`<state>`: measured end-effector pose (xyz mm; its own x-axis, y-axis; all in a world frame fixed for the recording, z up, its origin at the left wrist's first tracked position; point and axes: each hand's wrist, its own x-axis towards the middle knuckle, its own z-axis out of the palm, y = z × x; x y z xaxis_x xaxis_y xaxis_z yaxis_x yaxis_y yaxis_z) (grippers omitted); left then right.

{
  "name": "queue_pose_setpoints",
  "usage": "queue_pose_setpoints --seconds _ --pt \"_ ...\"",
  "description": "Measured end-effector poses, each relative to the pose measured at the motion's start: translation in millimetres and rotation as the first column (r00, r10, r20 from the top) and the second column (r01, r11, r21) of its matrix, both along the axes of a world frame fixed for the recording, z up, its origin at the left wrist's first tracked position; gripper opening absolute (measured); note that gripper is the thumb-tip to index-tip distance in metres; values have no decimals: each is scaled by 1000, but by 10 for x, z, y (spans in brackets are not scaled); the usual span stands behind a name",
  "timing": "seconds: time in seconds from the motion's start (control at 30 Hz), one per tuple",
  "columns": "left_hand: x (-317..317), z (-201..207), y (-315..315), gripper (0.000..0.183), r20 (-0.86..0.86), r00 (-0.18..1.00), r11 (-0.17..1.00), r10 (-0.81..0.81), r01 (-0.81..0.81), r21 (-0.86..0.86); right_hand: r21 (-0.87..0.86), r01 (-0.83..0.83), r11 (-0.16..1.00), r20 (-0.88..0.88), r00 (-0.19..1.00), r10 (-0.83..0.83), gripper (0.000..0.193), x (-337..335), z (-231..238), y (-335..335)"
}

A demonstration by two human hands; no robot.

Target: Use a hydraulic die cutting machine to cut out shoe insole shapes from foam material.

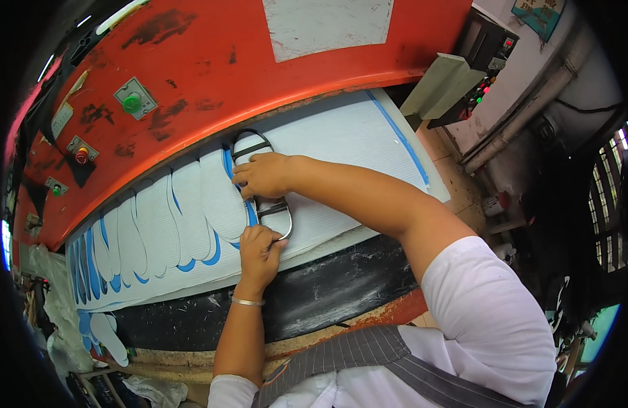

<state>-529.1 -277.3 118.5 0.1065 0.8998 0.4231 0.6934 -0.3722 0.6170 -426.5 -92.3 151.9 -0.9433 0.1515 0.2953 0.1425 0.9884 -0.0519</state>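
An insole-shaped cutting die (pixel 290 221), a metal outline with dark crossbars, rests on a white ribbed sheet (pixel 327 149). My left hand (pixel 259 255) grips the die's near end between thumb and fingers. Reaching across from the right, my right hand (pixel 265 175) curls its fingers over the die's middle and left edge, hiding part of it. Left of the die, several insole shapes (pixel 185 231) are cut into the sheet, with blue showing along their gaps. The die sits beside the last of these cuts.
A red press (pixel 212 88) spans the far side, bearing a green button (pixel 132 103) and a red knob (pixel 81 155). At the right stands a control box (pixel 484 68) with lit lamps. Loose insoles (pixel 110 336) hang off the near left corner. A dark bed edge (pixel 327 289) runs in front.
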Motion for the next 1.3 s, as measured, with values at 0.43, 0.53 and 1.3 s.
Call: queue_pose_setpoints --seconds 0.43,0.53,1.3 --pt "-22 94 81 69 -391 912 990 120 -139 -18 -120 -261 958 -453 873 182 22 371 213 99" --pt "-99 132 213 60 -432 891 988 136 -153 -3 -571 -82 817 -626 687 -369 13 766 714 39" --pt "-10 -230 1205 49 -558 809 953 186 -286 -97 -365 930 -50 353 89 -931 56 2560 -604 201"
